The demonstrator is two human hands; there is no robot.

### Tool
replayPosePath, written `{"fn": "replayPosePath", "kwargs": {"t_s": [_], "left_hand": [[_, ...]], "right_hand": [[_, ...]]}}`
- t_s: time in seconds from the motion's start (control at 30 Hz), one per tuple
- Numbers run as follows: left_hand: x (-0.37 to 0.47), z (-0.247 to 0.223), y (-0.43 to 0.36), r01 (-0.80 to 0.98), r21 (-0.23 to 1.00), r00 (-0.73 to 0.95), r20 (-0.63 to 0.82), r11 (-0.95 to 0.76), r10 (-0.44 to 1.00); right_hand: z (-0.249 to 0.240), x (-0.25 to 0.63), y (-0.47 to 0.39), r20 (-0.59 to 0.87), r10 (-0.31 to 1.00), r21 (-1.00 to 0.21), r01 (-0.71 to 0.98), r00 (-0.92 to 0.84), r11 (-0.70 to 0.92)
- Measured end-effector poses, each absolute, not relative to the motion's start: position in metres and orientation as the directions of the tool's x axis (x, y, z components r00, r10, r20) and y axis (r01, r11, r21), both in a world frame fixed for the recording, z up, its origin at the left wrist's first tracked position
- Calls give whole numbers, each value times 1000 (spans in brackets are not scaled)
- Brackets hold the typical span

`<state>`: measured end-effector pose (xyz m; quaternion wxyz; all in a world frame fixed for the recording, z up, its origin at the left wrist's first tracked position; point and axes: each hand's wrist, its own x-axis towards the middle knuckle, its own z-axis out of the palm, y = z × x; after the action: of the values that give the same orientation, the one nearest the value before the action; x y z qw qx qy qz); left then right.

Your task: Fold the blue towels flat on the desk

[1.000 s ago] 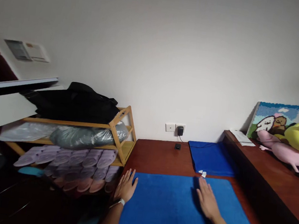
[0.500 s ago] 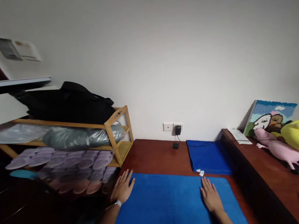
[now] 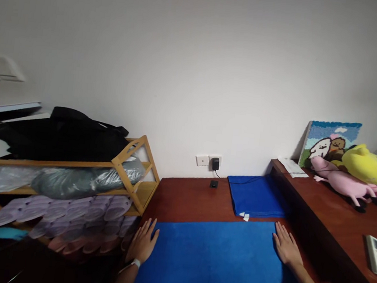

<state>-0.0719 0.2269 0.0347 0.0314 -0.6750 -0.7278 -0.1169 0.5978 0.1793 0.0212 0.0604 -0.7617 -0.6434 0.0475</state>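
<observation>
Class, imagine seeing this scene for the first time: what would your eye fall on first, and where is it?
Probably the bright blue cloth spread on the red-brown table, with the left hand and right hand near its far corners. Next might come the yellow and pink plush toys on the raised surface at right, then the lilac slippers on the wooden rack at left.

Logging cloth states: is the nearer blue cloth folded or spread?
Spread: the nearer cloth lies flat from left hand to right hand; hidden layers, cannot tell.
</observation>
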Motion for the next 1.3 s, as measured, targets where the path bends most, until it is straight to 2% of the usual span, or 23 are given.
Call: {"fn": "replayPosePath", "kwargs": {"t_s": [0.3,0.43,0.53,0.6,0.8,0.93,1.1,1.3], "left_hand": [[-72,32,226,988,142,-85,222,54,971],[-68,38,221,991,126,-78,215,51,973],[-65,40,218,992,121,-73,213,47,974],[-65,40,217,992,120,-73,221,47,973],[-66,37,217,990,135,-72,251,39,965],[-67,36,218,991,127,-77,234,47,969],[-67,37,219,989,139,-77,233,45,969],[-70,34,222,989,144,-69,240,35,968]], "right_hand": [[24,599,182,2,985,-159,973,172,-169],[34,604,191,-47,986,-70,984,160,-163],[50,580,196,12,987,-24,987,161,-160],[60,539,197,50,992,-66,991,117,-114],[75,349,193,49,970,-317,918,-237,240],[74,294,196,30,932,-371,861,-362,347],[56,372,193,34,972,-313,921,-231,230],[32,546,191,26,996,-185,980,84,-78]]}}
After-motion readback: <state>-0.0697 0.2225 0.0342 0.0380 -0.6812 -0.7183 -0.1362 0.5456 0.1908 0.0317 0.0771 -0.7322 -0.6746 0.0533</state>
